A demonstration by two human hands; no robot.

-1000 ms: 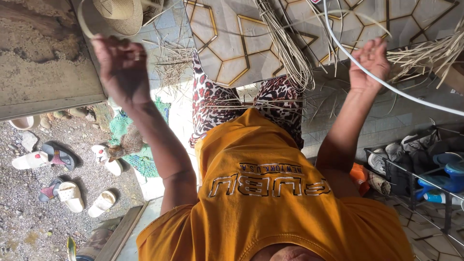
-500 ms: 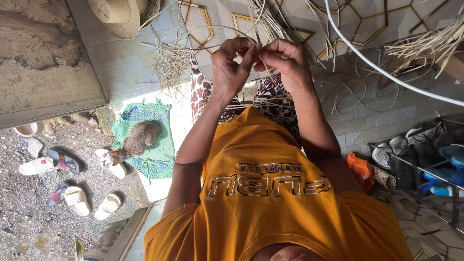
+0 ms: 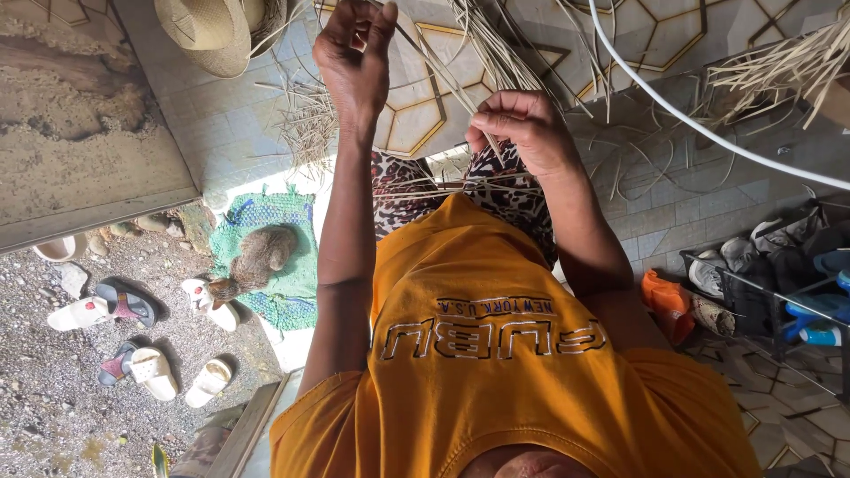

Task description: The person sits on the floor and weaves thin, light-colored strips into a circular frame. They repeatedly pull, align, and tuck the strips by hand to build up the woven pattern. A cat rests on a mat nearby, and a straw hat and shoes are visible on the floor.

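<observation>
Seen from above, a person in an orange shirt works dried straw on a tiled porch, with scattered sandals (image 3: 133, 341) lying on the gravel at the far left and a small furry animal (image 3: 257, 257) curled on a green knitted mat (image 3: 292, 292) just beside the step. A woven straw hat (image 3: 217, 31) rests on the tiles near the top edge. The left hand (image 3: 354, 57) is raised away from the body, its fingers (image 3: 376, 22) pinched together on the end of a single straw strand (image 3: 434, 66) drawn taut toward the lap. To its right, the right hand (image 3: 522, 133) is curled closed, fingers clamped around a bundle of straw strands (image 3: 487, 40) that fans upward over the patterned floor, while a few strands lie across the leopard-print lap (image 3: 434, 188). The straw looks feather-light, dry and springy, likely stiff enough to kink or snap if bent sharply, so it is probably best gripped close to the working point, and flat between fingertip and thumb. A white hose (image 3: 699, 124) curves across the tiles, loose straw (image 3: 779, 66) is heaped at the upper right, and shoes crowd a metal rack (image 3: 761, 274) at the far right.
</observation>
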